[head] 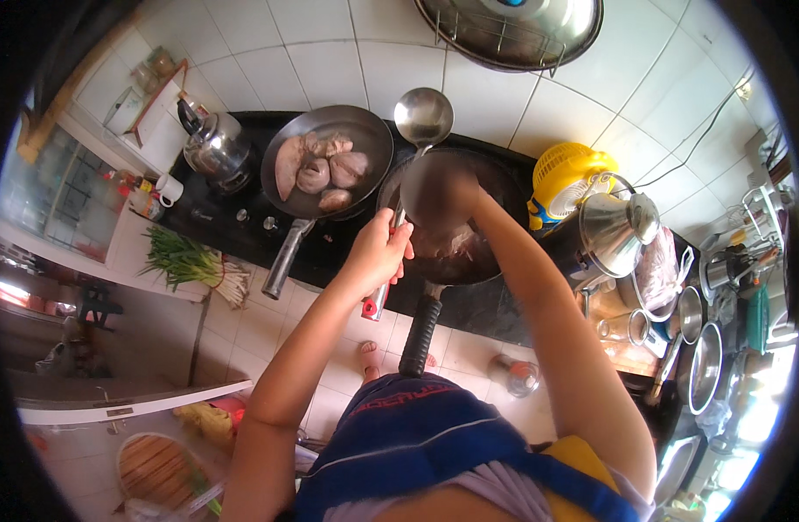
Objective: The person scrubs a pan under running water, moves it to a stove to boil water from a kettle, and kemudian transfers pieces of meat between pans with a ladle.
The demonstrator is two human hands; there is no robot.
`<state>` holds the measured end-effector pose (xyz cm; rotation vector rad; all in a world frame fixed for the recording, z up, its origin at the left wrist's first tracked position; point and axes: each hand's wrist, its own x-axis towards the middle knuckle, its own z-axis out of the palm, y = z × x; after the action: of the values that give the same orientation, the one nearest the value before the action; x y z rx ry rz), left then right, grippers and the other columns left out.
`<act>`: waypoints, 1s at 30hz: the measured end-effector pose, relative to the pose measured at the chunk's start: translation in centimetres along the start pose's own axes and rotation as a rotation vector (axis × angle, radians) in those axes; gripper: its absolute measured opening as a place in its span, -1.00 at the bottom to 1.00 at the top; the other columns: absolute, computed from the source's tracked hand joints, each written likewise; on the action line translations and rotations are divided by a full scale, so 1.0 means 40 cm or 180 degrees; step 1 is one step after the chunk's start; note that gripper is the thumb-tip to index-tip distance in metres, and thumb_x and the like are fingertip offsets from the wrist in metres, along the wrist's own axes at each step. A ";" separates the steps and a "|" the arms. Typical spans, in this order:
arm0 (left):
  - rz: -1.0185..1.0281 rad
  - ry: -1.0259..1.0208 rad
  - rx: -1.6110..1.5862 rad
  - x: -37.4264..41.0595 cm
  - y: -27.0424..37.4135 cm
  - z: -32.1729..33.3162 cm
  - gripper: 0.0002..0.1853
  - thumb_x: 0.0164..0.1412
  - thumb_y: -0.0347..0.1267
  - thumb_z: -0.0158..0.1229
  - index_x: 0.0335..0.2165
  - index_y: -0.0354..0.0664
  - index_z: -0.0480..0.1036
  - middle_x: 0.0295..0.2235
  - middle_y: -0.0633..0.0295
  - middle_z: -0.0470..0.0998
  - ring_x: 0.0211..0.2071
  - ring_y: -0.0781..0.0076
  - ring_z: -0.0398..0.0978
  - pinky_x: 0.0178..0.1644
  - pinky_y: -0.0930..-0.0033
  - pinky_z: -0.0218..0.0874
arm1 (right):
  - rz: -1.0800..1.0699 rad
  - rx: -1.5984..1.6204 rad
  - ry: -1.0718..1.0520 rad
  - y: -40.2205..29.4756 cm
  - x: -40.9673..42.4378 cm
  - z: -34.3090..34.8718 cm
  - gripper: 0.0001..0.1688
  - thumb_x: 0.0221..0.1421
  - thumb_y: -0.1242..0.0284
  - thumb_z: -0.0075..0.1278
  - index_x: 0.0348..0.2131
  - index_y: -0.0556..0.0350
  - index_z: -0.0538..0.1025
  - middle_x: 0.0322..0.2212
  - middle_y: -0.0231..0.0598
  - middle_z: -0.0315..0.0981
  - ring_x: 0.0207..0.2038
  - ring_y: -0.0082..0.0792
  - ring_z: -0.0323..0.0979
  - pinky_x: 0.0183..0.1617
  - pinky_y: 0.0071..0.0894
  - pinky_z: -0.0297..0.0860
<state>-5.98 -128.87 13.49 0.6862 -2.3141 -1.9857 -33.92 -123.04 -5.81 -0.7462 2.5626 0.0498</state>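
Observation:
My left hand point(378, 251) is closed around the handle of a metal ladle point(423, 121), whose bowl is raised by the wall above the pans. Over the right-hand dark pan point(514, 251) is my right hand point(466, 196), largely covered by a dark blurred patch, so its fingers and anything in them are hidden. Brownish food point(446, 241), perhaps meat, lies in that pan, whose ridged black handle point(420, 336) points at me. The left-hand frying pan point(367, 147) holds several pieces of meat point(313, 175); its metal handle point(286, 261) angles toward me. Both pans sit on a black stove top point(233, 225).
A metal kettle point(218, 156) stands left of the pans. To their right are a yellow fan point(566, 179) and a conical metal lid point(611, 235). Green onions point(197, 261) lie on the left counter's edge. A round lid point(517, 39) hangs on the tiled wall. A bottle point(522, 377) stands on the floor.

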 end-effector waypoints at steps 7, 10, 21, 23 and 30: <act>0.0073 0.0029 -0.0007 0.005 -0.014 -0.011 -0.82 0.22 -0.35 -0.09 -0.39 -0.26 0.19 -0.68 0.25 0.35 -0.82 0.58 0.25 -0.81 0.53 0.07 | -0.0417 0.1966 0.0652 0.019 -0.127 -0.086 -0.28 -0.30 0.41 0.28 -0.07 0.15 0.37 -0.17 -0.14 0.40 -0.14 -0.24 0.40 -0.12 -0.34 0.37; 0.0143 0.0006 0.0009 0.017 -0.012 -0.018 -0.82 0.21 -0.36 -0.08 -0.39 -0.27 0.19 -0.69 0.25 0.36 -0.82 0.56 0.26 -0.81 0.52 0.08 | -0.1047 0.3738 0.0924 0.069 -0.160 -0.074 -0.48 -0.19 0.51 0.20 -0.14 0.12 0.43 -0.24 -0.32 0.43 -0.22 -0.45 0.40 -0.13 -0.45 0.34; 0.0304 -0.0085 0.0027 0.040 0.002 -0.058 -0.82 0.22 -0.37 -0.08 -0.39 -0.28 0.18 -0.69 0.25 0.35 -0.82 0.56 0.24 -0.81 0.50 0.06 | -0.1023 0.3926 0.1403 0.055 -0.359 -0.221 -0.59 -0.24 0.56 0.25 -0.28 0.21 0.49 -0.39 -0.33 0.50 -0.34 -0.48 0.42 -0.20 -0.48 0.36; 0.0358 -0.0106 0.0042 0.043 0.002 -0.066 -0.82 0.21 -0.37 -0.07 -0.39 -0.29 0.19 -0.69 0.25 0.34 -0.82 0.55 0.24 -0.81 0.49 0.07 | -0.1034 0.3792 0.1574 0.057 -0.359 -0.223 -0.56 -0.26 0.54 0.26 -0.27 0.19 0.49 -0.39 -0.33 0.50 -0.34 -0.49 0.42 -0.21 -0.49 0.36; 0.0498 -0.0133 0.0152 0.056 -0.008 -0.111 -0.79 0.20 -0.36 -0.05 -0.41 -0.32 0.18 -0.71 0.24 0.34 -0.81 0.53 0.27 -0.81 0.45 0.09 | -0.0936 0.2788 0.2378 0.050 -0.362 -0.226 -0.46 -0.35 0.50 0.28 -0.22 0.09 0.49 -0.34 -0.18 0.52 -0.28 -0.35 0.47 -0.15 -0.43 0.36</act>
<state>-6.62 -133.81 13.42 0.4539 -2.3644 -1.9010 -28.07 -115.58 8.51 -0.8415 2.6272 -1.5849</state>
